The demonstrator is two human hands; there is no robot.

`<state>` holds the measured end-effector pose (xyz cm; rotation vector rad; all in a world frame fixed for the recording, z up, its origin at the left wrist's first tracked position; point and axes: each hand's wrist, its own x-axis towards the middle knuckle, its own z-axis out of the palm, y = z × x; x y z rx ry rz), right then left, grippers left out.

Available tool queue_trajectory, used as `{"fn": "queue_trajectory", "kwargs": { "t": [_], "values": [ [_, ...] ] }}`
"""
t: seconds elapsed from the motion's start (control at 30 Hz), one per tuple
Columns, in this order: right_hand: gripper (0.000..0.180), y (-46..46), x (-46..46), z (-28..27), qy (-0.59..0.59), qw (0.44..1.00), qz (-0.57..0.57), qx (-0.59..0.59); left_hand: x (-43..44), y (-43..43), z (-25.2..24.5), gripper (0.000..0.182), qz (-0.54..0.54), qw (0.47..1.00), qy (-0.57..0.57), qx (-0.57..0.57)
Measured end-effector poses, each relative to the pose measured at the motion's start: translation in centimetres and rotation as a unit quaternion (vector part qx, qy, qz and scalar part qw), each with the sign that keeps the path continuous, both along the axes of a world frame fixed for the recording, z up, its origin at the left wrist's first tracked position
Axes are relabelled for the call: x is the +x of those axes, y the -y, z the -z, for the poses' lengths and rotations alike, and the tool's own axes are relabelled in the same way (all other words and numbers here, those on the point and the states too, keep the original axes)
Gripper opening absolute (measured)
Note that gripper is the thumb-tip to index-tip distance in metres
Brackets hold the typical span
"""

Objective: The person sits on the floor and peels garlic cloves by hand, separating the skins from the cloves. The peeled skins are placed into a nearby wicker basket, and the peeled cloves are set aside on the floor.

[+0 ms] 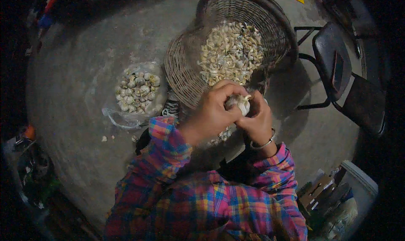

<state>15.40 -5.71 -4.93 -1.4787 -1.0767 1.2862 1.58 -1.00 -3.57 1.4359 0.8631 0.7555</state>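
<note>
Both hands meet around one whitish garlic bulb [243,106], its short stem end pointing up and to the right. My left hand [215,109] grips it from the left, fingers curled over and thumb against its lower side. From the right, my right hand [258,119] closes on the same bulb, with a bangle on the wrist. Just beyond the hands lies a wicker basket [182,70] holding a heap of loose garlic cloves [232,51]. To the left, a clear plastic bag [159,98] stands open, filled with whole garlic bulbs [139,90].
A dark folding chair [333,60] stands on the concrete floor [82,73] right of the basket. Garlic scraps [225,134] lie below my hands, and a few stray pieces [104,138] sit at left. A box of mixed items [319,187] is at lower right.
</note>
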Motion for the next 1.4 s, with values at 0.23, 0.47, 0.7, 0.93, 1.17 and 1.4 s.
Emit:
{"fn": "queue_trajectory", "kwargs": {
  "t": [0.23, 0.47, 0.7, 0.93, 1.17, 1.4],
  "values": [
    [0.040, -0.4, 0.0, -0.8, -0.089, 0.996, -0.008, -0.004, -1.1, -0.9, -0.5, 0.040, 0.064, 0.964, 0.091, -0.242],
    [0.033, -0.1, 0.6, -0.3, 0.002, 1.000, -0.030, 0.000, -1.1, -1.2, -0.2, 0.032, 0.097, 0.973, 0.066, -0.198],
    [0.033, 0.1, -0.1, 0.4, -0.046, 0.999, -0.003, -0.024, 0.3, -0.4, 2.5, 0.030, 0.063, 0.985, -0.010, -0.161],
    [0.032, 0.1, 0.4, 1.0, -0.048, 0.997, 0.020, -0.054, 0.7, -0.7, 1.0, 0.030, 0.005, 0.995, -0.052, -0.087],
    [0.033, -0.4, 0.4, 0.1, -0.057, 0.998, 0.025, -0.018, 1.0, -0.2, 1.5, 0.027, -0.063, 0.997, 0.015, -0.046],
    [0.035, 0.1, 0.7, 1.2, 0.022, 1.000, -0.015, 0.007, 0.2, -1.1, 1.6, 0.037, 0.102, 0.967, -0.047, -0.230]
  ]
}}
